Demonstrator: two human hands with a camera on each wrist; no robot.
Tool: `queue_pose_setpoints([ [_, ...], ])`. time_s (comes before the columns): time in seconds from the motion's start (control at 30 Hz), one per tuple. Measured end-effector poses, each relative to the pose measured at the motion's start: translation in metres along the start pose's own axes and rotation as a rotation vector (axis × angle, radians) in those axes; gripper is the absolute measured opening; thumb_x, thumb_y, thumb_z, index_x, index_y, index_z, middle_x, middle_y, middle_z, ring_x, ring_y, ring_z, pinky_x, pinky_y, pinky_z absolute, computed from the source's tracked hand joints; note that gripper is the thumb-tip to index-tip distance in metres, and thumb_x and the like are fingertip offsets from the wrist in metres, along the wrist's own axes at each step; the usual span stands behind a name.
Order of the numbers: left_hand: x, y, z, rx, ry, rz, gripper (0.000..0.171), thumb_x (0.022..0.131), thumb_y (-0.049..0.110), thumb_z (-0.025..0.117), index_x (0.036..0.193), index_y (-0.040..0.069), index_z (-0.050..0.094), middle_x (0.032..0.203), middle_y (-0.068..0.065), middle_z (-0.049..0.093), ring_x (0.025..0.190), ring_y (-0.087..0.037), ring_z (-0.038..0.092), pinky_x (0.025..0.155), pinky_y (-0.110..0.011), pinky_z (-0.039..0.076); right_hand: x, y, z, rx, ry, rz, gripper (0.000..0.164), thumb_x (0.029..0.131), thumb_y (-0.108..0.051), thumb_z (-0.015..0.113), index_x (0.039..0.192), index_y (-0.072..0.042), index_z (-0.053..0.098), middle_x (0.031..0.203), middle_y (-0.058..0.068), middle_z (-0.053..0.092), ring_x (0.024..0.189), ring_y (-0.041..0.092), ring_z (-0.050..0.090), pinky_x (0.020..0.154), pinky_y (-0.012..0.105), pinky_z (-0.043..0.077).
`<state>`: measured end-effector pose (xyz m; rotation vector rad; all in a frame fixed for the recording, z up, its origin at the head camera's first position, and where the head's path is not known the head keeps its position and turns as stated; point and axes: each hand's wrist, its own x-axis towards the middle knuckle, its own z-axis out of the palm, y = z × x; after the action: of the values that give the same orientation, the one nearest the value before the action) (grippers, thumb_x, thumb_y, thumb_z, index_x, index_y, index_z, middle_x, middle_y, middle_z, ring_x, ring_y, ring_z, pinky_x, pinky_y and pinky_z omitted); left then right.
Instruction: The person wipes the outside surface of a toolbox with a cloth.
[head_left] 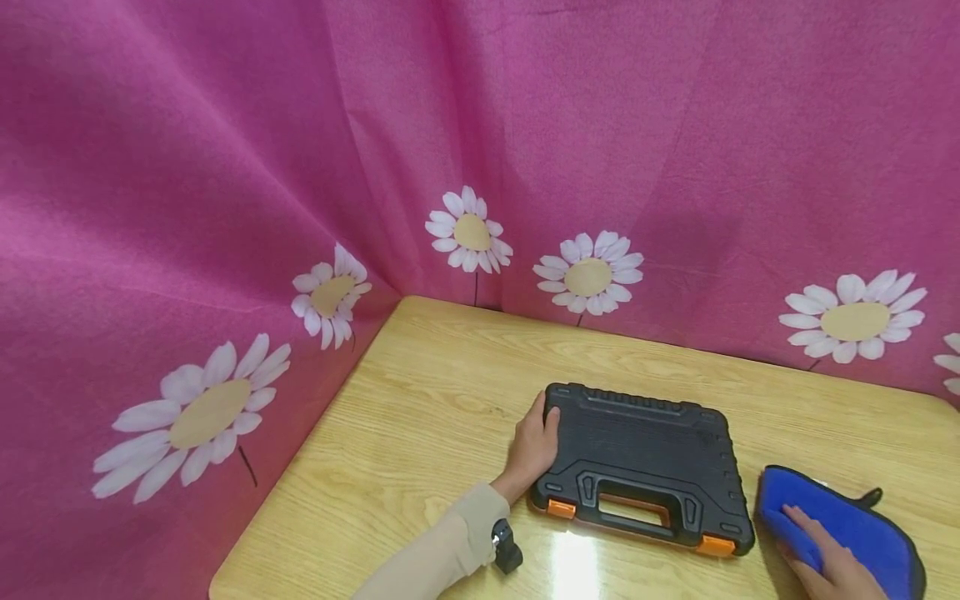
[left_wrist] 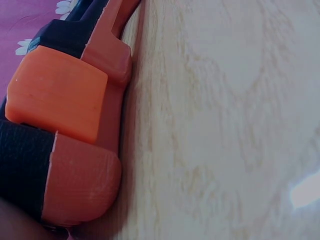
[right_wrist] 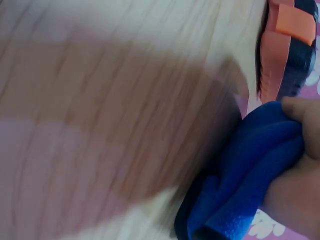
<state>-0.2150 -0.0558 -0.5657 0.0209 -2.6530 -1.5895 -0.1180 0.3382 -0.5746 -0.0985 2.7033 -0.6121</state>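
Note:
A black plastic tool case (head_left: 637, 442) lies flat on the table, with orange latches and a carry handle at its near side. My left hand (head_left: 534, 446) grips the case's left edge, thumb on top. The left wrist view shows an orange latch (left_wrist: 57, 92) and the case's orange-red lower half close up. Right of the case, my right hand (head_left: 832, 562) holds a blue cloth pad (head_left: 862, 525) with black edging and a small black loop. In the right wrist view the blue cloth (right_wrist: 250, 170) bunches between thumb and fingers, partly hidden by the hand.
The wooden table (head_left: 390, 417) has its left and back edges against a pink curtain (head_left: 600, 125) printed with white daisies. A black strap device (head_left: 507, 546) is on the left sleeve's wrist. The case's corner stands close to the blue pad.

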Motion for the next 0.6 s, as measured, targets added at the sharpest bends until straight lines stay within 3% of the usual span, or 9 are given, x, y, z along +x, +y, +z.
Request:
queue_pose_setpoints([
  [0.13, 0.000, 0.000, 0.001, -0.004, -0.005, -0.007, 0.052, 0.110, 0.027, 0.039, 0.153, -0.001, 0.035, 0.153, -0.017, 0.042, 0.139, -0.031, 0.041, 0.112, -0.047, 0.036, 0.005, -0.004, 0.008, -0.089, -0.017, -0.050, 0.076, 0.094, -0.029, 0.068, 0.140, 0.020, 0.032, 0.138, 0.051, 0.025, 0.122, 0.072, 0.023, 0.091, 0.085, 0.022],
  [0.23, 0.000, -0.001, 0.001, -0.007, -0.012, -0.014, 0.053, 0.110, 0.028, 0.039, 0.154, -0.001, 0.034, 0.154, -0.016, 0.041, 0.140, -0.031, 0.040, 0.113, -0.046, 0.035, 0.005, -0.010, 0.017, -0.149, -0.004, 0.006, 0.095, 0.091, -0.056, 0.064, 0.141, 0.019, 0.034, 0.140, 0.049, 0.026, 0.125, 0.070, 0.021, 0.094, 0.085, 0.017],
  [0.33, 0.001, -0.003, 0.001, -0.003, -0.012, -0.009, 0.053, 0.110, 0.028, 0.039, 0.153, -0.002, 0.034, 0.153, -0.018, 0.040, 0.140, -0.032, 0.040, 0.113, -0.047, 0.035, 0.004, -0.017, 0.025, -0.149, -0.004, 0.073, 0.113, 0.085, -0.073, 0.057, 0.143, 0.019, 0.030, 0.142, 0.048, 0.021, 0.128, 0.069, 0.015, 0.097, 0.083, 0.007],
  [0.43, 0.001, -0.004, 0.001, 0.000, -0.015, -0.008, 0.054, 0.110, 0.029, 0.039, 0.153, -0.003, 0.033, 0.153, -0.018, 0.040, 0.140, -0.032, 0.040, 0.113, -0.047, 0.035, 0.006, -0.019, 0.025, -0.126, -0.024, 0.105, 0.116, 0.085, -0.077, 0.053, 0.145, 0.019, 0.027, 0.143, 0.047, 0.018, 0.129, 0.068, 0.011, 0.097, 0.083, 0.002],
  [0.6, 0.000, -0.004, -0.002, 0.002, -0.001, 0.002, 0.054, 0.110, 0.028, 0.040, 0.152, -0.005, 0.034, 0.152, -0.020, 0.041, 0.139, -0.034, 0.040, 0.112, -0.048, 0.036, 0.008, -0.023, 0.012, -0.140, -0.043, 0.062, 0.103, 0.093, -0.069, 0.050, 0.142, 0.020, 0.034, 0.141, 0.048, 0.026, 0.127, 0.069, 0.020, 0.095, 0.084, 0.016],
])
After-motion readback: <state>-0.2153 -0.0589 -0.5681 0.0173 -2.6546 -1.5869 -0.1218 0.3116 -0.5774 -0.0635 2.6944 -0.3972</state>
